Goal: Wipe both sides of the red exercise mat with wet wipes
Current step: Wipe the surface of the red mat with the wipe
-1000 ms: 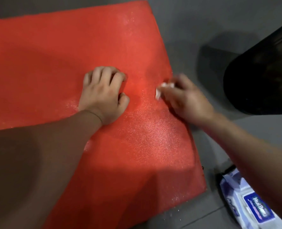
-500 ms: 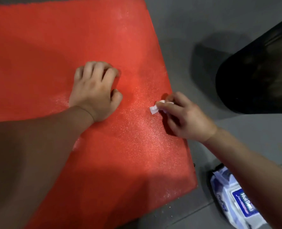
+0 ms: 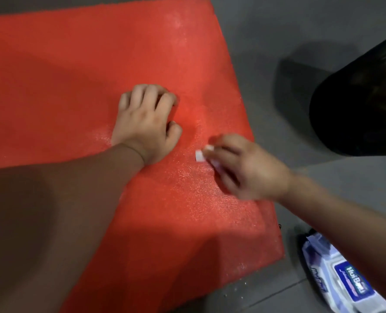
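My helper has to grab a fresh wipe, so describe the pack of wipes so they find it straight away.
Find the big red mat on the grey floor and follow it to its near right corner. The pack of wipes lies on the floor just right of that corner. It is white plastic with a blue label, unlike the black bin farther back.

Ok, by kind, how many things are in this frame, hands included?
Mat: 1
Wipe: 1
Wipes pack: 1
Black object: 1
Hands: 2, left hand and right hand
Total: 6
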A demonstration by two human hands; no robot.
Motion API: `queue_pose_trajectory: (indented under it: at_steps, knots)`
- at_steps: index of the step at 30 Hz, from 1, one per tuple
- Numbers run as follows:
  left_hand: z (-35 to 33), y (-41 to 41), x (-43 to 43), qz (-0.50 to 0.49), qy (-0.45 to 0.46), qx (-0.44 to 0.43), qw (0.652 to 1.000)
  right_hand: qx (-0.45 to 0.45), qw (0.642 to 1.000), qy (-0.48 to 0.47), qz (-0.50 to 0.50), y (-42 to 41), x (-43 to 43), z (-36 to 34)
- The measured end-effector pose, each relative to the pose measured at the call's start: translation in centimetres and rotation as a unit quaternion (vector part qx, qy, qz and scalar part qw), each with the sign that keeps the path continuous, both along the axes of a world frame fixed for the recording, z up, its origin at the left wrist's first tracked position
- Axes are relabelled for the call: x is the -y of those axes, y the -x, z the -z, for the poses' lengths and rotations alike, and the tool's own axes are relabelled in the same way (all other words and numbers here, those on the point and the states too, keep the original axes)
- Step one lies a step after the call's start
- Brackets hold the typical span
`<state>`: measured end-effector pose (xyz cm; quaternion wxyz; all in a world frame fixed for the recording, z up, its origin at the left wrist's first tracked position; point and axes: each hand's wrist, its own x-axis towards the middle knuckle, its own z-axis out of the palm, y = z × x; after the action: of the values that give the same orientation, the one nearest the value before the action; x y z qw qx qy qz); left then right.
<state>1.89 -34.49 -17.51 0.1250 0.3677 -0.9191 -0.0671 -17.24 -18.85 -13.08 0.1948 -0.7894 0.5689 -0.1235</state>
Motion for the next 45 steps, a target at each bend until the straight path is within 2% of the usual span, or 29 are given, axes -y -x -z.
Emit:
queue_pose_trajectory:
  at_steps: [2,4,8,10,11,14,18,21,23,26,29,31,35,39,41,45]
  knots:
    - [0.2,-0.2,0.1,-0.001,0.004,0.001,1.0,-0.006,0.999,0.001,-0.042,0.1,-1.2,0.3]
    - [0.3,-0.3,0.1,-0.004,-0.003,-0.002,1.0,-0.027,0.999,0.024,-0.037,1.5,1.0,0.6]
    - [0.1,0.0,-0.2,-0.008,-0.012,-0.001,1.0,-0.041,0.986,0.1,0.129,3.7,8.1,0.9]
    - [0.1,0.0,-0.1,-0.009,-0.014,0.002,1.0,-0.033,0.974,0.095,0.205,3.7,9.9,1.2]
    - [0.0,0.0,-0.1,-0.009,-0.016,0.004,1.0,-0.028,0.973,0.086,0.213,3.3,10.1,1.3]
    - [0.0,-0.1,-0.1,-0.004,-0.018,0.01,1.0,-0.005,0.989,0.067,0.132,1.1,7.2,1.1]
    - [-0.1,-0.1,0.0,0.003,-0.016,0.014,1.0,0.052,0.999,-0.013,0.003,-2.9,-1.6,-0.1]
    - [0.0,-0.2,0.1,-0.001,-0.019,0.009,1.0,0.023,0.998,-0.019,-0.05,-3.1,-3.0,-0.3]
    - [0.0,-0.2,0.0,-0.005,-0.023,0.008,1.0,0.001,0.999,0.024,-0.038,-1.8,-0.3,-0.1]
    - [-0.1,-0.1,-0.1,-0.005,-0.024,0.005,1.0,-0.014,0.993,0.101,0.062,0.6,5.2,0.9]
    - [-0.1,0.0,-0.1,-0.008,-0.027,0.005,1.0,-0.014,0.983,0.107,0.149,1.5,9.0,1.7]
    - [-0.1,0.0,-0.1,-0.01,-0.029,0.004,1.0,-0.006,0.986,0.1,0.134,0.6,9.0,1.7]
    - [-0.1,-0.2,-0.1,-0.005,-0.025,0.01,1.0,0.034,0.999,0.03,0.024,-2.0,2.8,0.5]
    - [0.1,-0.2,0.1,-0.001,-0.018,0.008,1.0,0.017,0.999,0.007,-0.029,-1.6,-0.1,0.0]
    - [0.2,-0.3,0.1,-0.003,-0.019,0.005,1.0,0.01,0.999,0.026,-0.021,-1.2,2.2,0.1]
    - [0.1,-0.2,0.0,-0.005,-0.022,-0.004,1.0,-0.002,0.994,0.085,0.062,-1.3,7.8,1.2]
